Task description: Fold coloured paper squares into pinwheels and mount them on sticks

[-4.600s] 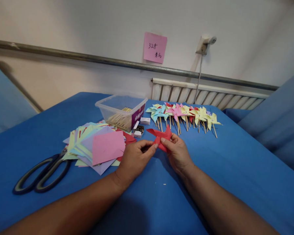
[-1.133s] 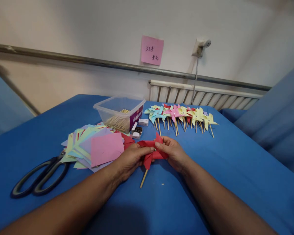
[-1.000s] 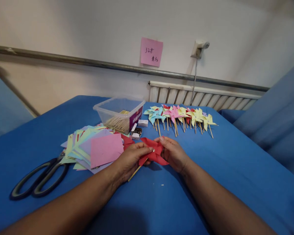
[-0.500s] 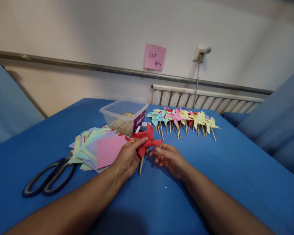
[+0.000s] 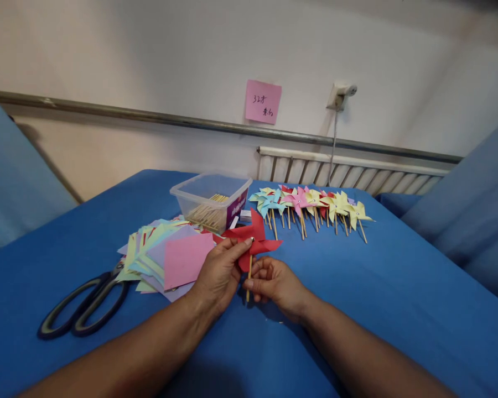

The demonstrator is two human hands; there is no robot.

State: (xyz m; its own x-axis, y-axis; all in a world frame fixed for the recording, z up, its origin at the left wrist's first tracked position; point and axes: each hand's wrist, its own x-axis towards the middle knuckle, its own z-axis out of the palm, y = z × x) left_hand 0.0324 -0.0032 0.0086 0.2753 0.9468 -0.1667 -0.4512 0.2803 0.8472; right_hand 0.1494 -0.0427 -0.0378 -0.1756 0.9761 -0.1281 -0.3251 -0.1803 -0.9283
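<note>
A red paper pinwheel (image 5: 252, 239) on a thin wooden stick stands upright in front of me over the blue table (image 5: 398, 309). My left hand (image 5: 218, 273) pinches its centre, thumb and forefinger on the pin. My right hand (image 5: 274, 283) is closed round the lower part of the stick. A row of finished pinwheels (image 5: 311, 202) in blue, pink, yellow and red lies behind. A fanned pile of coloured paper squares (image 5: 170, 253) lies just left of my left hand.
A clear plastic tub (image 5: 211, 199) with wooden sticks stands behind the paper. Small white boxes (image 5: 244, 215) sit beside it. Large black scissors (image 5: 83, 301) lie at the left. A pink note (image 5: 263, 101) hangs on the wall above a radiator (image 5: 348, 171).
The red pinwheel went from folded paper to being mounted on a stick and turned upright. My right hand let go of the paper and moved down to grip the stick.
</note>
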